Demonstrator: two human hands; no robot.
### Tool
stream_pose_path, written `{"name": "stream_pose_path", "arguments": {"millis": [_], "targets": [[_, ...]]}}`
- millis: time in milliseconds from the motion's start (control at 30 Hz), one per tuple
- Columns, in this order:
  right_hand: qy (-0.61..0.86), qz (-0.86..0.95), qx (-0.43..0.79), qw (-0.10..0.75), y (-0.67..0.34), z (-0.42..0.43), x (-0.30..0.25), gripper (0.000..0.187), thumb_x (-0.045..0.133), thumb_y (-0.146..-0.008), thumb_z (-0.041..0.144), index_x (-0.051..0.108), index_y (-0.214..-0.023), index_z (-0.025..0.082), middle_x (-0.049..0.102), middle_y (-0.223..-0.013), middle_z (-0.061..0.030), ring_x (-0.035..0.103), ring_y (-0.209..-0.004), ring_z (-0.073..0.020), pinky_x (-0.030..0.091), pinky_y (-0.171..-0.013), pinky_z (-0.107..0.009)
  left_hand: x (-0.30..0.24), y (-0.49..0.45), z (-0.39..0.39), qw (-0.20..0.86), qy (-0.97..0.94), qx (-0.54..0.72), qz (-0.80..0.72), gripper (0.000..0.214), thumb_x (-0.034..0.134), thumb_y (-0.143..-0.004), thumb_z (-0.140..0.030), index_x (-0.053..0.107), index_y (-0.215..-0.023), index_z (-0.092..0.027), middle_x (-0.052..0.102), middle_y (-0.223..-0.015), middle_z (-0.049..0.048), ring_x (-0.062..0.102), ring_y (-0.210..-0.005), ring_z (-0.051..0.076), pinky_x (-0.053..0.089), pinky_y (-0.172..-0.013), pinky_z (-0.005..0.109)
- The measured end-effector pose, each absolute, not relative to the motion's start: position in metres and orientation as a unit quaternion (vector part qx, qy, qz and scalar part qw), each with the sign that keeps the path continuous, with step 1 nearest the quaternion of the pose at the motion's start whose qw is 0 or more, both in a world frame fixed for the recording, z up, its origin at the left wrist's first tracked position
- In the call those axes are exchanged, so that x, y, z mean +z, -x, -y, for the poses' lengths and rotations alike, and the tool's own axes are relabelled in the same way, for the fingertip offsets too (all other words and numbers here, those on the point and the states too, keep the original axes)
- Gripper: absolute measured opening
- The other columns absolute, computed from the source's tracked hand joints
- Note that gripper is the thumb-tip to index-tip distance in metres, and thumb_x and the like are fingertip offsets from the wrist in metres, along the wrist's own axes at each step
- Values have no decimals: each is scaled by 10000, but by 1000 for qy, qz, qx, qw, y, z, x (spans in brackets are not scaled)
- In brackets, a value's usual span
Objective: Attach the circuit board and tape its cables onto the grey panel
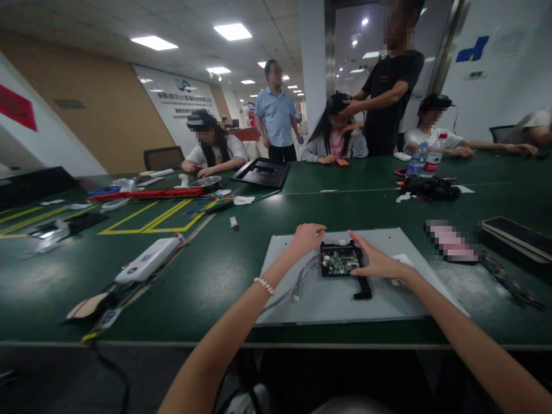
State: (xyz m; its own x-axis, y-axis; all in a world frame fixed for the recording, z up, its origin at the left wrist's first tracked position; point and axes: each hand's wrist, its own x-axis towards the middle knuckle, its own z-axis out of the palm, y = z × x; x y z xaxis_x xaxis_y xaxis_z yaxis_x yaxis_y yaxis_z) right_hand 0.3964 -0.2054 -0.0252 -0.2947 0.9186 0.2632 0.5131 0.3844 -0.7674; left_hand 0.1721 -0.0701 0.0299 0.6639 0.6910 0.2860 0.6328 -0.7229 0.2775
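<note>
there's your green circuit board (338, 264) in its black frame (336, 249), twelve o'clock on the grey panel (302, 310)!
your right hand (377, 260) spreads thumb and fingers open at the frame's three o'clock; left hand (308, 237) curls near its eleven, can't tell if gripping. looks light, stiff, fragile: hold frame edges.

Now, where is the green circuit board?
Head view, right of centre: the board sits in a black rectangular frame on the flat grey panel, beside the right hand.
</note>
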Motion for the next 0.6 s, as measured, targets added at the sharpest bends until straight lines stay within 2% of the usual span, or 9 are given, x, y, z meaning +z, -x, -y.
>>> {"name": "stream_pose_path", "arguments": {"millis": [200,333,467,600], "targets": [[482,754,288,343,-396,210,-20,1063,715,-721,497,27,-1511,315,106,-1579,-74,184,-1423,-307,207,-1144,-519,38,-60,15,-34,-823,195,-532,342,507,-839,-178,635,-1155,-208,619,-1235,72,555,-1148,229,391,-1000,340],[487,758,277,333,-396,212,-17,1049,711,-724,490,44,-1512,303,121,-1575,-77,182,-1422,-309,215,-1141,-520,35,2,-4,-86,-747,184,-634,433,486,-834,-170,536,-1264,-183,526,-1330,111,540,-1150,264,429,-949,376],[486,763,275,327,-395,212,-18,1036,704,-735,484,49,-1513,287,133,-1572,-92,197,-1418,-311,205,-1143,-522,33,30,-18,-101,-705,152,-685,521,492,-811,-149,458,-1330,-183,486,-1351,137,546,-1120,279,457,-884,384],[485,760,283,327,-394,209,-23,1045,712,-731,479,45,-1512,283,145,-1569,-99,212,-1415,-304,208,-1144,-512,37,36,-30,-98,-676,123,-720,493,492,-812,-154,481,-1303,-189,527,-1298,141,562,-1089,272,462,-851,369]]}}
